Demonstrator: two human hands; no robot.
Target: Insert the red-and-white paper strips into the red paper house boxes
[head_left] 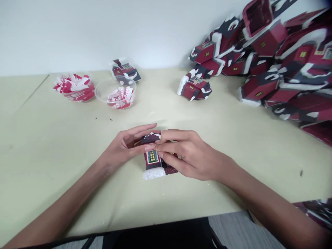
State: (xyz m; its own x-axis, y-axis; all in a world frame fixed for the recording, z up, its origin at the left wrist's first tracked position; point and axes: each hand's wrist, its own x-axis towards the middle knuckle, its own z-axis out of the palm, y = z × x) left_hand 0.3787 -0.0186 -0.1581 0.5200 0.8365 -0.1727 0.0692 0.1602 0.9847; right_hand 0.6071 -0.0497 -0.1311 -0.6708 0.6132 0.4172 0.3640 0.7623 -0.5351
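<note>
A small paper house (153,162), dark red with a white snowy base and a yellow window, stands on the pale green table (233,145) at the centre. My left hand (127,145) cups its left side, fingers stretched along the dark roof. My right hand (186,154) is curled over its right side, fingertips pressing on the roof and wall. Both hands hold the house between them.
A large heap of finished paper houses (280,65) fills the back right. One house (194,88) lies apart near the middle, another (124,71) at the back. Two clear bowls (75,88) (116,93) hold red-and-white paper bits. The table's front edge is close.
</note>
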